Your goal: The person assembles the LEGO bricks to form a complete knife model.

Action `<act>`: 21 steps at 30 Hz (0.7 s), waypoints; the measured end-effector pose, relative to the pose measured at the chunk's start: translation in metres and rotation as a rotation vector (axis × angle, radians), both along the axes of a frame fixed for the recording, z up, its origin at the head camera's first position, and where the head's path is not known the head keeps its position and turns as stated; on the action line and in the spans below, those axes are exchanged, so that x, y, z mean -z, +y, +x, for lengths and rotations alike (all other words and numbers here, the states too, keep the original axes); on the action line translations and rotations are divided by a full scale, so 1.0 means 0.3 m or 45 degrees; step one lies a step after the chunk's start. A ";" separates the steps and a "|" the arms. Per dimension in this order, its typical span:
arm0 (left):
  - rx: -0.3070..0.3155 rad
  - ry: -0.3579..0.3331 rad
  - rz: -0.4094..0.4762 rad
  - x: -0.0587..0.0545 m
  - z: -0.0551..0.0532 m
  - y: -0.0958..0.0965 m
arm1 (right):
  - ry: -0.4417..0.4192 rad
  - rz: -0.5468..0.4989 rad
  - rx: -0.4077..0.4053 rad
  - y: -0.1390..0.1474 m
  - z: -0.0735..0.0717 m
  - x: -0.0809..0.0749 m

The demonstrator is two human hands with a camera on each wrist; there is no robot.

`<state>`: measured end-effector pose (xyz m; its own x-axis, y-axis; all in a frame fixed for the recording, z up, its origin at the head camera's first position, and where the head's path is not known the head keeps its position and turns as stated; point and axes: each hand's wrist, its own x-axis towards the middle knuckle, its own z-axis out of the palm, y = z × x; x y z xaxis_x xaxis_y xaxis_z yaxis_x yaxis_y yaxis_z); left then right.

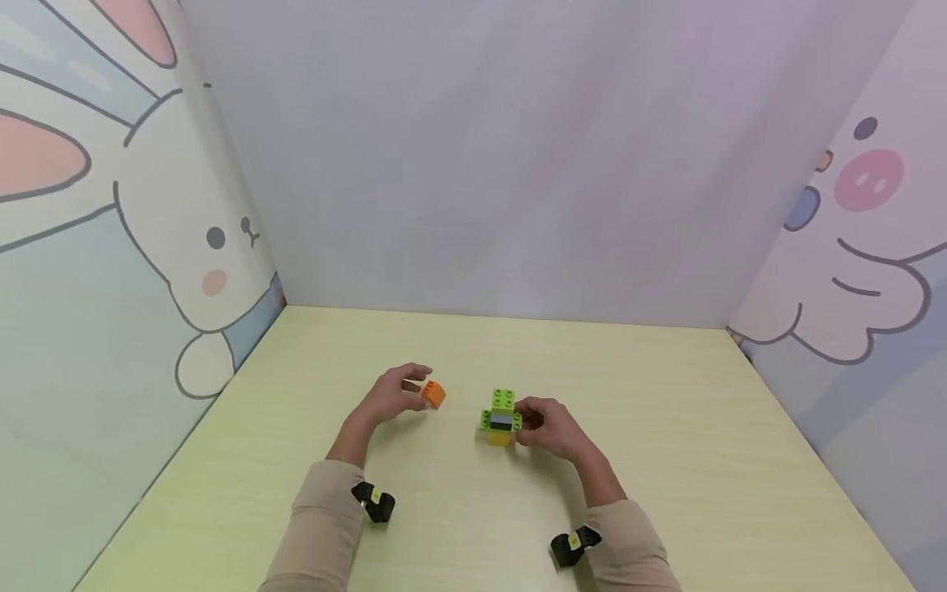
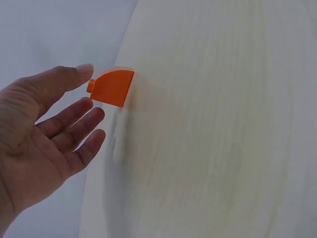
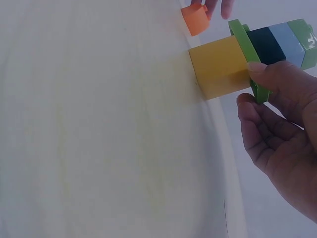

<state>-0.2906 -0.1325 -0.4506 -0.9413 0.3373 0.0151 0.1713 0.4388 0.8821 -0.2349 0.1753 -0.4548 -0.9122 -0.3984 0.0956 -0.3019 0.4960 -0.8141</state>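
One block stack [image 1: 501, 418] stands upright near the middle of the surface [image 1: 629, 370], our right hand [image 1: 553, 426] pinching its green plate [image 3: 245, 44]. Nearer the far edge, to the stack's left, our left hand [image 1: 388, 396] bends about a loose orange block [image 1: 434, 395]; whether thumb and fingertips grip it or merely touch, we cannot tell. We judge the step in hand to be securing the loose block while steadying the stack; the next move calls for a sure pinch beside the studs [image 2: 90, 87]. The jutting green plate and our right fingers may crowd the stack's right side. Black wrist cameras [image 1: 379, 503] ride our sleeves [image 1: 318, 518]; a cartoon rabbit [image 1: 188, 214] adorns the left wall.
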 end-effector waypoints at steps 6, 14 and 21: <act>0.025 -0.003 -0.054 0.005 -0.014 0.004 | -0.012 0.000 0.010 0.003 0.004 0.003; -0.005 0.018 -0.162 0.029 -0.029 0.014 | -0.027 -0.025 0.015 -0.002 0.008 0.001; -0.037 0.041 -0.139 0.025 -0.028 0.011 | -0.049 -0.044 0.021 -0.007 0.004 0.003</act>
<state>-0.2989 -0.1293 -0.4580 -0.9502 0.3115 0.0105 0.1851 0.5369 0.8231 -0.2338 0.1731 -0.4557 -0.9219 -0.3802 0.0740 -0.2622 0.4718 -0.8418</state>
